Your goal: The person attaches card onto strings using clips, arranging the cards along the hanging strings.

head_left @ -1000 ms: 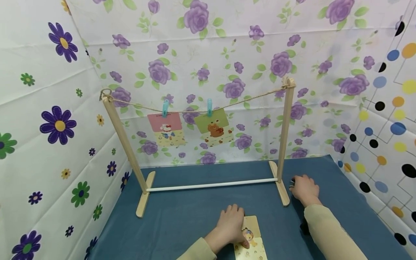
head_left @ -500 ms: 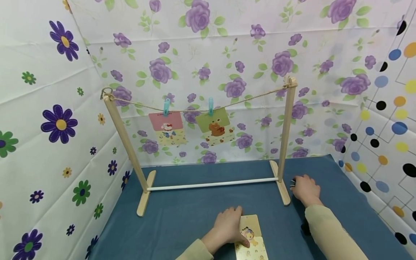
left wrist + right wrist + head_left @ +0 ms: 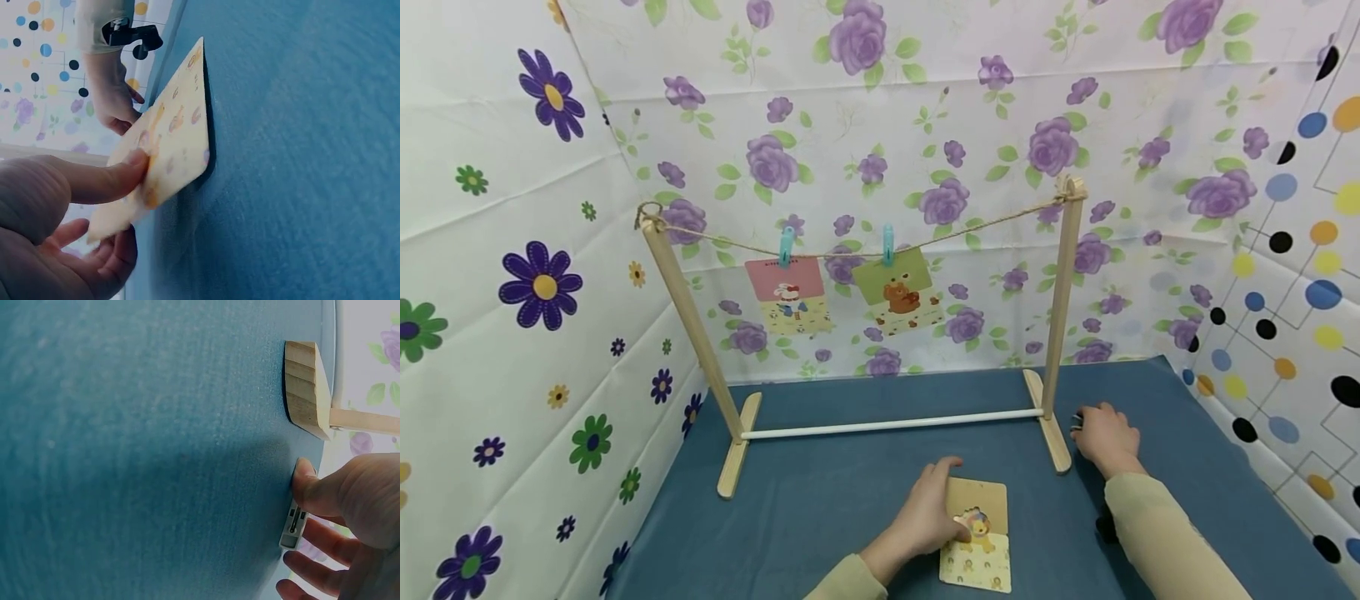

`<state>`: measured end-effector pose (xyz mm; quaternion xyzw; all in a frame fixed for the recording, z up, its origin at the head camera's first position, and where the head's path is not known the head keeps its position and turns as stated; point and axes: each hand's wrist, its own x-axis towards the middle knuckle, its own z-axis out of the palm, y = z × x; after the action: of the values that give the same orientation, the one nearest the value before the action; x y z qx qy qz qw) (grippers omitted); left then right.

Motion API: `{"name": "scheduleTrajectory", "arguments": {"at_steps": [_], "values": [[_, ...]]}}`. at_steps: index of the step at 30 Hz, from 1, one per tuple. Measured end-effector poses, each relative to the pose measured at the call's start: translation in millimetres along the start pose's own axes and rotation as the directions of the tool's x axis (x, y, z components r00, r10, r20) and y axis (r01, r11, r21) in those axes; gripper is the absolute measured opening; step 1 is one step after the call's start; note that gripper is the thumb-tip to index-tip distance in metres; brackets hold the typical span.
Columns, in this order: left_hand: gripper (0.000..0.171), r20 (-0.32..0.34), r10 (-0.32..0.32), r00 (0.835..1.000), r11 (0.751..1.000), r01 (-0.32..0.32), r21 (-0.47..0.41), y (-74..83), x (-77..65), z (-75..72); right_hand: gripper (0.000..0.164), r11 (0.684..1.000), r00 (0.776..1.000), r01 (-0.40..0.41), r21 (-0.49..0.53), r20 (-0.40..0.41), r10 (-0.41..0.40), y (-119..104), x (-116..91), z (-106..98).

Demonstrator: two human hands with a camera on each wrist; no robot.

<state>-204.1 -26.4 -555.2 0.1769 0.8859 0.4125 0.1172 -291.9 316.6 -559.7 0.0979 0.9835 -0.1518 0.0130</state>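
Note:
My left hand point(image 3: 922, 515) pinches a yellow card point(image 3: 981, 493) printed with a small lion, thumb on its printed face and fingers behind its edge. In the left wrist view the card point(image 3: 181, 125) tilts, its near part lifted from the blue cloth. By the right foot of a wooden stand, my right hand point(image 3: 1105, 437) holds a small pale clothespin point(image 3: 291, 528) with a metal spring, low at the cloth. Two cards hang on the stand's twine under blue clothespins: a pink one with a rabbit point(image 3: 788, 292) and a green one with a bear point(image 3: 898, 292).
The stand has a left post point(image 3: 692, 333), a right post point(image 3: 1063, 300) and a white crossbar point(image 3: 887, 426) near the table. Flowered cloth point(image 3: 865, 167) hangs behind, with a dotted sheet point(image 3: 1285, 333) on the right. Blue cloth point(image 3: 820, 517) covers the table.
My left hand has slid the lion card away from me and begun to raise it; its lower edge now shows in the head view. My right hand stays put.

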Motion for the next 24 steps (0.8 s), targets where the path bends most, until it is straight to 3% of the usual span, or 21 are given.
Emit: {"name": "scheduleTrajectory", "arguments": {"at_steps": [3,6,9,13,18,24], "values": [[0.105,-0.013,-0.012,1.000,0.990,0.010,-0.137,-2.1,0.4,-1.0,0.045,1.000,1.000,0.006,0.002,-0.003,-0.006,-1,-1,-1],[0.104,-0.015,-0.015,1.000,0.963,0.010,-0.270,-5.4,-0.4,-1.1,0.045,1.000,1.000,0.012,0.004,-0.001,-0.012,-2,-2,-1],[0.097,-0.018,-0.029,0.999,0.939,0.021,-0.343,-8.7,-1.3,-0.8,0.044,1.000,1.000,0.017,0.001,0.002,-0.017,-2,-3,-1],[0.079,-0.023,-0.067,0.997,0.929,0.054,-0.366,-10.2,-1.8,-1.1,0.044,1.000,1.000,0.015,-0.003,0.005,-0.015,-1,-3,-1],[0.045,-0.031,-0.085,0.996,0.919,0.067,-0.388,-12.5,-1.4,-0.6,0.044,1.000,1.000,0.025,0.006,-0.003,-0.025,-2,-1,-2],[0.018,-0.035,-0.099,0.994,0.941,0.082,-0.328,-15.0,-1.1,-0.3,0.041,0.999,0.999,0.044,0.013,0.001,-0.044,-1,1,-4]]}}
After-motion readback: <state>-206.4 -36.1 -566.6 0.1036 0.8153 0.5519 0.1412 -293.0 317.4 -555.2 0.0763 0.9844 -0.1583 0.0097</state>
